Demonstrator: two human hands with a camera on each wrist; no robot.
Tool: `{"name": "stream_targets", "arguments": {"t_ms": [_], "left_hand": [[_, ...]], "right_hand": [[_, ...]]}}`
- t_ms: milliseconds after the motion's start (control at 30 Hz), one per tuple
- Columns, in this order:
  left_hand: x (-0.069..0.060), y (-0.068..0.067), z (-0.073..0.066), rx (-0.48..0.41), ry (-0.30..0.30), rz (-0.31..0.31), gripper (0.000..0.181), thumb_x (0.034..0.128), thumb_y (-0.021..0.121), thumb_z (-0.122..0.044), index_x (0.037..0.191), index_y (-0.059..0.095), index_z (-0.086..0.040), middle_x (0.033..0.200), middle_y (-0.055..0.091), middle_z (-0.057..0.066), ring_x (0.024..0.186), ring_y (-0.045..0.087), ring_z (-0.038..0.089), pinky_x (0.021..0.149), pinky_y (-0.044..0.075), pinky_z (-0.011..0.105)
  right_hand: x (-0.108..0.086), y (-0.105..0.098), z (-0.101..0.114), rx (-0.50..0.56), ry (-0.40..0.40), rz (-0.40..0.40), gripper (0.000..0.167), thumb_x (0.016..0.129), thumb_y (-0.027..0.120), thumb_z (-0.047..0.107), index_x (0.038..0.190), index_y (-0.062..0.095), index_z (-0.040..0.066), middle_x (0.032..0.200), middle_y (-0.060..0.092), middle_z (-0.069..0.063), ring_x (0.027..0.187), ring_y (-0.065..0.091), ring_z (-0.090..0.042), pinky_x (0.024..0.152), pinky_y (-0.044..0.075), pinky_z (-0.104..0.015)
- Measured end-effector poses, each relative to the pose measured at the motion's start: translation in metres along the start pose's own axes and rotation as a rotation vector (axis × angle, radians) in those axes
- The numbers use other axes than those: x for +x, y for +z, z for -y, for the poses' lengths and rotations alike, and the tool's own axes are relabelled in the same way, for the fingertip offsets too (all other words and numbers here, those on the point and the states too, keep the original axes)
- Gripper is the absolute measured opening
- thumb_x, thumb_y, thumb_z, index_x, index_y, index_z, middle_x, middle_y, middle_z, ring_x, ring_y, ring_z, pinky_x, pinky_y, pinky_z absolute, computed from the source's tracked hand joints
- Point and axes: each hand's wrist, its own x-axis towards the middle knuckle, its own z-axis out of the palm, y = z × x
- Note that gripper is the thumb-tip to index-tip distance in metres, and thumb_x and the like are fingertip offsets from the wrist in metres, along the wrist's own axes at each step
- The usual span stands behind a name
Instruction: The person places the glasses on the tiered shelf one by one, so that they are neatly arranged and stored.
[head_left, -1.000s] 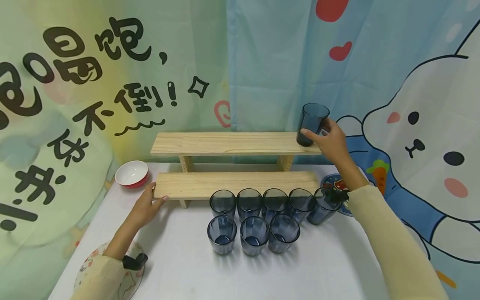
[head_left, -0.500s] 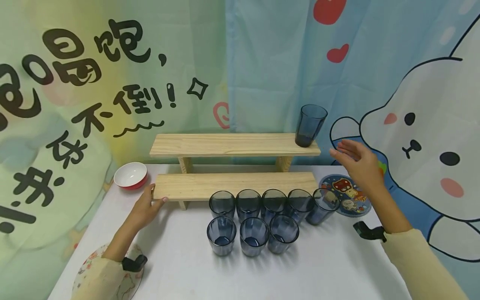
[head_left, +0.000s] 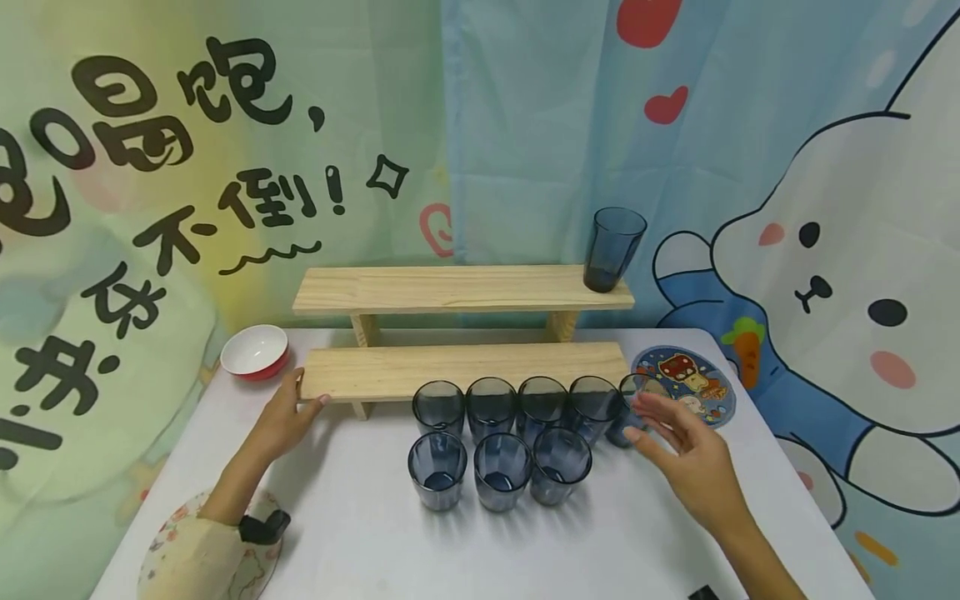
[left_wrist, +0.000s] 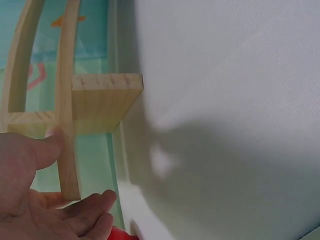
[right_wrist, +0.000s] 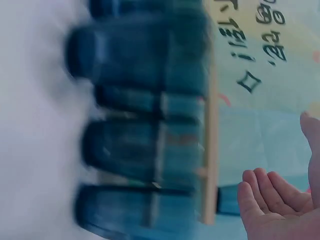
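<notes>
A two-tier wooden shelf (head_left: 457, 371) stands at the back of the white-covered table. My left hand (head_left: 279, 423) grips the left end of its lower board, thumb on top and fingers beneath in the left wrist view. One blue-grey drinking glass (head_left: 613, 250) stands upright at the right end of the upper board. In front of the shelf, several like glasses (head_left: 501, 471) form two rows. My right hand (head_left: 693, 467), fingers loosely bent and thumb apart, is at the rightmost glass (head_left: 621, 423) of the back row, partly covering it. Whether it touches that glass, I cannot tell.
A red bowl with a white inside (head_left: 255, 352) sits left of the shelf. Under my left forearm lies a floral round mat (head_left: 258, 567). A blue cartoon round mat (head_left: 716, 392) is at the back right. Printed curtains (head_left: 525, 125) hang behind.
My right hand let go of the glass on the upper board, drew back to the right and came down to the rightmost glass below. My left hand stayed on the lower board.
</notes>
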Motion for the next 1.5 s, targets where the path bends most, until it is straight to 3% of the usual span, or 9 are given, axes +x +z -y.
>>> {"name": "stream_targets", "arguments": {"t_ms": [133,333,567,767,867,1000,1500], "left_hand": [[0.000,-0.001,0.001,0.000,-0.007,0.000,0.079,0.1111,0.055,-0.029,0.158,0.010,0.016,0.161,0.020,0.046,0.152,0.021,0.060,0.122,0.023,0.069],[0.000,0.000,0.002,0.008,-0.025,0.013,0.081,0.1116,0.054,-0.032,0.159,0.007,0.014,0.162,0.017,0.046,0.152,0.020,0.061,0.121,0.023,0.070],[-0.001,0.000,0.001,0.016,-0.018,0.007,0.082,0.1115,0.054,-0.034,0.160,0.007,0.013,0.162,0.019,0.046,0.151,0.023,0.061,0.120,0.026,0.070],[0.000,0.001,0.002,0.002,-0.012,0.011,0.084,0.1120,0.052,-0.035,0.160,0.005,0.013,0.161,0.018,0.047,0.150,0.022,0.062,0.120,0.025,0.071],[0.000,0.001,0.003,0.002,-0.014,0.015,0.084,0.1121,0.052,-0.035,0.160,0.004,0.013,0.162,0.018,0.047,0.151,0.022,0.062,0.120,0.025,0.071],[-0.001,0.001,0.003,0.005,-0.018,0.017,0.084,0.1120,0.052,-0.036,0.161,0.004,0.013,0.162,0.018,0.046,0.151,0.022,0.062,0.120,0.025,0.071],[-0.001,0.003,0.001,-0.005,-0.016,0.013,0.080,0.1125,0.051,-0.032,0.161,0.005,0.012,0.163,0.018,0.046,0.152,0.022,0.060,0.121,0.024,0.070]], "right_hand": [[-0.021,0.027,-0.010,0.111,0.032,0.042,0.059,0.095,0.080,0.012,0.146,0.054,-0.002,0.144,0.059,-0.022,0.128,0.056,0.009,0.107,0.046,-0.015],[-0.037,0.059,-0.031,0.284,0.038,0.061,0.071,0.092,0.079,-0.003,0.151,0.042,-0.010,0.150,0.048,-0.031,0.135,0.053,0.001,0.112,0.043,-0.019],[-0.042,0.079,-0.044,0.292,0.114,0.082,0.079,0.087,0.085,0.002,0.153,0.042,-0.006,0.156,0.045,-0.025,0.136,0.046,0.010,0.111,0.038,-0.011],[-0.039,0.089,-0.050,0.290,0.198,0.151,0.086,0.084,0.089,0.008,0.156,0.042,0.002,0.162,0.040,-0.019,0.154,0.036,-0.029,0.111,0.035,-0.009],[-0.038,0.094,-0.054,0.285,0.164,0.159,0.085,0.082,0.091,0.008,0.153,0.045,0.001,0.160,0.044,-0.021,0.152,0.040,-0.016,0.112,0.032,-0.008],[-0.036,0.098,-0.057,0.282,0.113,0.155,0.082,0.080,0.092,0.007,0.149,0.049,-0.001,0.155,0.050,-0.022,0.137,0.045,0.010,0.112,0.031,-0.008],[-0.036,0.098,-0.056,0.263,0.097,0.147,0.080,0.081,0.092,0.010,0.149,0.051,0.004,0.155,0.051,-0.022,0.138,0.047,0.005,0.113,0.033,-0.011]]}}
